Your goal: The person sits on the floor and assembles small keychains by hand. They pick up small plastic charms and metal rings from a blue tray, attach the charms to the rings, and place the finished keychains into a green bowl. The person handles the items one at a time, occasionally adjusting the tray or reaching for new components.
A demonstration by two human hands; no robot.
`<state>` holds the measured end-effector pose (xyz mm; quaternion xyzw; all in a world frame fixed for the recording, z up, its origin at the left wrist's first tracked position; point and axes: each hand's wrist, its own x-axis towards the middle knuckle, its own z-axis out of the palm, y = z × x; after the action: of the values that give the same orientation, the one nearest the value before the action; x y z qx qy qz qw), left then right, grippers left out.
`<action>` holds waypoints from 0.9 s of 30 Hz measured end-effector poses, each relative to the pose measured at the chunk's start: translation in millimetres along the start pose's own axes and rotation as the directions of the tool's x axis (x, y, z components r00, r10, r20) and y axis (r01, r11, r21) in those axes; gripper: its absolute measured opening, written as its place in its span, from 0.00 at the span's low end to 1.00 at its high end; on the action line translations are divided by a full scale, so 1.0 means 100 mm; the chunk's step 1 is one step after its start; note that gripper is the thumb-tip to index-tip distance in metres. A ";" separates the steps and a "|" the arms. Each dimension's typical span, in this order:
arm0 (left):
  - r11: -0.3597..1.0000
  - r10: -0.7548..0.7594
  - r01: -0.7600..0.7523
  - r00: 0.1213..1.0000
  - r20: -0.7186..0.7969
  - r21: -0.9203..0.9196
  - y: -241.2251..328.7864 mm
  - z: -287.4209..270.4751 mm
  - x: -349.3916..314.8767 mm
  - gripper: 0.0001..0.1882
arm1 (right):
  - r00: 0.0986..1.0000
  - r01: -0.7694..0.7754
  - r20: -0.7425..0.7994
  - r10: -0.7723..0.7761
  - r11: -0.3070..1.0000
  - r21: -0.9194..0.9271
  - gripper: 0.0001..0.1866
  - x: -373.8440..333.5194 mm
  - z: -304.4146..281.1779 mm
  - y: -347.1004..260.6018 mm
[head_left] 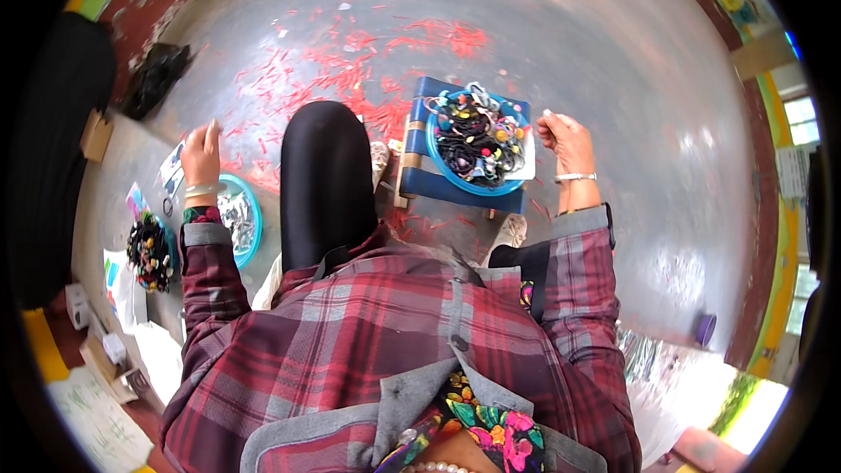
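Grey concrete floor [613, 79] strewn with red scraps, round blue bowl of dark beaded hair ties [477, 140] upper centre, right hand [565, 142] curled beside it, pinching cannot tell, left hand [201, 156] raised at left, fingers loosely spread, above blue bowl of silvery wrappers [238, 217].

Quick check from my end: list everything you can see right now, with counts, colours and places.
Stool: one, blue, centre, in front of the knees.
Bowl: one, blue, on the stool, full of dark hair ties with coloured beads.
Second bowl: one, blue, low on the left, holding shiny clear packets.
Bead bundle: one, dark with mixed colours, far left.
Red scraps: many, strewn over the grey floor.
Black bag: one, upper left on the floor.
Purple cup: one, right edge.
Papers: several, white, lower left.
Left hand: raised over the second bowl; whether it holds anything, unclear.
Right hand: raised beside the stool, fingers curled, bangle on wrist.
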<state>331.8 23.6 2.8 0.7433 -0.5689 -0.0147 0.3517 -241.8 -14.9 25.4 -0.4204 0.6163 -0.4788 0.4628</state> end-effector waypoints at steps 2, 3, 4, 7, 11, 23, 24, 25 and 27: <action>0.951 0.038 -0.029 0.999 0.022 -0.309 0.84 0.05 0.17 0.14 | 1.000 0.003 0.011 -0.001 0.994 -0.112 0.12 0.02 -0.10 -0.01; 0.843 0.117 -0.075 0.992 0.045 -0.533 1.24 0.13 0.19 0.14 | 1.000 0.003 0.030 0.003 0.983 -0.186 0.11 0.03 -0.15 -0.01; 0.679 0.194 -0.096 0.980 0.052 -0.728 1.63 0.23 0.17 0.14 | 0.999 0.003 0.048 0.010 0.965 -0.261 0.10 0.05 -0.21 0.00; 0.415 0.341 0.095 0.906 0.252 -0.905 2.61 0.49 -0.08 0.14 | 0.993 -0.083 0.006 0.116 0.747 -0.659 0.09 0.15 -0.41 0.16; 0.422 0.447 0.357 0.718 0.534 -0.833 3.08 1.22 -0.45 0.14 | 0.973 -0.108 0.013 0.231 0.502 -0.858 0.16 0.30 -0.49 0.48; 0.699 0.314 0.289 0.699 0.643 -0.654 2.92 1.84 -0.67 0.17 | 0.959 -0.098 -0.037 0.282 0.206 -0.974 0.20 0.40 -0.29 0.72; 0.704 0.309 0.294 0.693 0.651 -0.647 2.93 1.83 -0.67 0.16 | 0.959 -0.084 -0.027 0.283 0.191 -0.978 0.19 0.40 -0.28 0.72; 0.708 0.304 0.300 0.688 0.659 -0.639 2.93 1.82 -0.67 0.16 | 0.959 -0.069 -0.016 0.284 0.177 -0.982 0.19 0.40 -0.27 0.72; 0.705 0.314 0.287 0.694 0.647 -0.649 2.95 1.79 -0.67 0.17 | 0.961 -0.055 -0.011 0.277 0.153 -0.987 0.18 0.40 -0.26 0.74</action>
<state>-13.6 -40.8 1.8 0.4761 -0.6137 -0.5184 0.3576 -281.0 -34.5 -51.1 -0.5876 0.7782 0.1213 0.1854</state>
